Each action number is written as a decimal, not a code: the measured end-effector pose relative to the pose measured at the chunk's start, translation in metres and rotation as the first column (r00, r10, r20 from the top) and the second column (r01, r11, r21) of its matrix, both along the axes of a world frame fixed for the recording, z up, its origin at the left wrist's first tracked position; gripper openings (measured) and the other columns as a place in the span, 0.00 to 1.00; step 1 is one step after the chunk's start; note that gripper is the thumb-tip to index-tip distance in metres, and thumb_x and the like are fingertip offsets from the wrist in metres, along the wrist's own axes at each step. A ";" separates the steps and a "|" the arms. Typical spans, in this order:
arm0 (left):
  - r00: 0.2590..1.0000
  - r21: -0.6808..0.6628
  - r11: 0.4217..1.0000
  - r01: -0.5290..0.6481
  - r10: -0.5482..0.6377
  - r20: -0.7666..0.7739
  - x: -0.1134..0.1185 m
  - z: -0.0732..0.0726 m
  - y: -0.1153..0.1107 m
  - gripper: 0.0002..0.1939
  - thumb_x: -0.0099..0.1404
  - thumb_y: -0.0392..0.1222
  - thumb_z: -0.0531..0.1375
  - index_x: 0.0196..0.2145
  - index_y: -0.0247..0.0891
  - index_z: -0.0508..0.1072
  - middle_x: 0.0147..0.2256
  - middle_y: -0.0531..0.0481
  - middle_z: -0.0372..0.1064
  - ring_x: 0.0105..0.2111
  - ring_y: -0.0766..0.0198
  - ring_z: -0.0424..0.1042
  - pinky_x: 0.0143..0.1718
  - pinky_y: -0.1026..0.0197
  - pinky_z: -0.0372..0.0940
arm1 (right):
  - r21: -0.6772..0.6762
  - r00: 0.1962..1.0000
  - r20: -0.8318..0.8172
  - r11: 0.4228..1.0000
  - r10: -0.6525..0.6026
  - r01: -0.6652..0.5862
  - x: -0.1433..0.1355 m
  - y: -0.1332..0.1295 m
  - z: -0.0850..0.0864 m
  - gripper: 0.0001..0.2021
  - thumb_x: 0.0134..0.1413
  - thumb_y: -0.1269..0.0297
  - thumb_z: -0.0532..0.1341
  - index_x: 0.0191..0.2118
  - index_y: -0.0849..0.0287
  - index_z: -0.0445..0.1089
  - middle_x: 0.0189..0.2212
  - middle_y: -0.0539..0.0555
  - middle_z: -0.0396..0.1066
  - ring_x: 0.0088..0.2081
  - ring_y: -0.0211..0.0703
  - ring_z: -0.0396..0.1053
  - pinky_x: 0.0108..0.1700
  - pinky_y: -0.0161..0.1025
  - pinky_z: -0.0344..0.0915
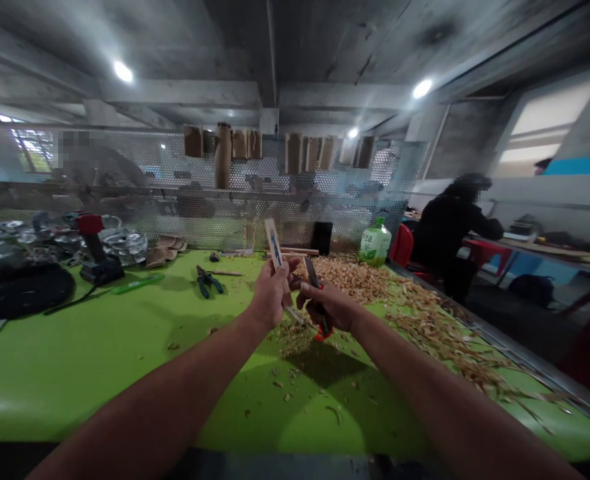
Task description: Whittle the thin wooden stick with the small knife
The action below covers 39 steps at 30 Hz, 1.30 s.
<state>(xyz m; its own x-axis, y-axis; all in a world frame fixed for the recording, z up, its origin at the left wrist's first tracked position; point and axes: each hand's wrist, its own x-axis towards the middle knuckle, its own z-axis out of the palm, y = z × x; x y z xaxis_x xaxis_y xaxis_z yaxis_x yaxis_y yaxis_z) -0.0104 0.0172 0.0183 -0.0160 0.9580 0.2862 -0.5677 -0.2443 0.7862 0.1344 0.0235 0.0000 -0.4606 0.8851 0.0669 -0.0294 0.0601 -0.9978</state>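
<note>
My left hand (271, 293) is closed around a flat, pale strip (275, 245) with blue marks, which looks like wood or bamboo and stands nearly upright. Close beside it, my right hand (331, 305) grips a knife (311, 272), its broad grey blade pointing up and its handle partly red. The fingers of both hands almost meet, and whether blade and strip touch cannot be made out. Small shavings (295, 337) lie on the green table (139, 360) beneath my hands.
A heap of shavings (359, 277) spreads along the right side, near a green-labelled jug (375, 243). Pliers (209, 283), a green tool (139, 283) and a red-topped power drill (93, 247) are on the left. A perforated metal screen (165, 200) stands behind; a person (445, 230) sits at right.
</note>
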 end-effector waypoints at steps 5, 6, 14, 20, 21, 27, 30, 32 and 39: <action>0.997 0.034 0.999 -0.009 0.011 -0.072 0.002 -0.008 0.000 0.14 0.62 0.51 0.60 0.39 0.40 0.66 0.38 0.49 0.72 0.30 0.69 0.70 0.26 0.68 0.63 | 0.079 1.000 0.012 0.997 -0.017 0.016 -0.009 -0.004 0.000 0.20 0.40 0.47 0.69 0.28 0.60 0.69 0.15 0.44 0.63 0.13 0.29 0.54 0.13 0.30 0.53; 0.996 0.039 0.999 0.020 -0.016 -0.093 0.002 -0.009 0.001 0.15 0.61 0.52 0.60 0.40 0.40 0.67 0.36 0.49 0.72 0.28 0.69 0.69 0.25 0.68 0.62 | 0.080 0.999 -0.013 0.995 -0.050 0.051 -0.010 -0.003 -0.001 0.20 0.40 0.47 0.69 0.27 0.60 0.68 0.14 0.44 0.62 0.13 0.29 0.53 0.14 0.30 0.53; 0.947 0.180 0.966 0.188 -0.130 -0.294 -0.002 -0.010 0.007 0.19 0.49 0.39 0.70 0.39 0.37 0.74 0.38 0.50 0.74 0.38 0.66 0.71 0.45 0.63 0.65 | -0.045 0.906 -0.352 0.971 -0.236 0.236 0.012 0.015 0.004 0.17 0.41 0.54 0.69 0.25 0.58 0.63 0.15 0.43 0.59 0.15 0.28 0.51 0.16 0.30 0.52; 0.775 -0.136 0.811 0.569 -0.584 -0.244 -0.020 0.001 -0.003 0.24 0.58 0.55 0.62 0.47 0.36 0.70 0.37 0.42 0.73 0.24 0.66 0.71 0.22 0.64 0.67 | -0.009 0.902 -0.387 0.979 -0.190 0.202 0.032 0.012 0.016 0.18 0.41 0.55 0.68 0.22 0.56 0.56 0.14 0.42 0.56 0.14 0.29 0.50 0.18 0.31 0.53; 0.714 -0.172 0.755 0.633 -0.655 -0.248 -0.023 0.001 -0.004 0.25 0.59 0.57 0.60 0.47 0.36 0.69 0.37 0.41 0.73 0.24 0.65 0.71 0.20 0.65 0.66 | 0.000 0.915 -0.362 0.981 -0.180 0.193 0.033 0.012 0.016 0.18 0.41 0.56 0.68 0.22 0.56 0.56 0.13 0.42 0.56 0.14 0.29 0.50 0.18 0.31 0.54; 0.532 -0.187 0.609 0.771 -0.777 -0.337 -0.023 -0.005 -0.001 0.17 0.58 0.40 0.61 0.44 0.38 0.62 0.27 0.53 0.67 0.14 0.73 0.62 0.13 0.70 0.58 | -0.015 0.919 -0.221 0.944 -0.326 0.331 0.036 0.025 0.011 0.17 0.43 0.49 0.65 0.26 0.56 0.61 0.14 0.41 0.55 0.14 0.30 0.50 0.18 0.31 0.54; 0.690 -0.165 0.739 0.653 -0.671 -0.272 -0.016 -0.005 -0.002 0.15 0.55 0.36 0.61 0.38 0.40 0.58 0.25 0.59 0.61 0.12 0.77 0.55 0.11 0.73 0.52 | 0.177 0.815 -0.008 0.801 -0.580 0.572 0.037 0.033 0.009 0.17 0.51 0.46 0.58 0.30 0.57 0.66 0.15 0.43 0.57 0.15 0.32 0.52 0.20 0.32 0.53; 0.767 -0.161 0.810 0.563 -0.585 -0.263 -0.013 -0.004 -0.002 0.14 0.55 0.36 0.60 0.35 0.41 0.56 0.24 0.60 0.59 0.12 0.78 0.53 0.10 0.74 0.51 | 0.467 0.649 0.216 0.661 -0.730 0.587 0.035 0.034 0.007 0.15 0.55 0.52 0.56 0.29 0.58 0.69 0.18 0.47 0.63 0.19 0.35 0.59 0.24 0.32 0.54; 0.811 -0.114 0.854 0.507 -0.518 -0.274 -0.010 -0.006 -0.005 0.13 0.54 0.37 0.59 0.35 0.41 0.58 0.23 0.61 0.57 0.12 0.77 0.51 0.09 0.72 0.51 | 0.803 0.215 0.563 0.590 -0.798 0.084 0.006 0.011 0.004 0.15 0.60 0.64 0.50 0.43 0.55 0.73 0.35 0.56 0.76 0.35 0.43 0.71 0.36 0.34 0.57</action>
<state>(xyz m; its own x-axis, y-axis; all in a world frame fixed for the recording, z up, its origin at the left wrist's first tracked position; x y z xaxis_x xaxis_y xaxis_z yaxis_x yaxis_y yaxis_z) -0.0201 0.0120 0.0127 0.5567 0.8135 0.1680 -0.3535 0.0490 0.9341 0.1407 0.0342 0.0044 -0.0900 0.8811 0.4642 0.9694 0.1843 -0.1619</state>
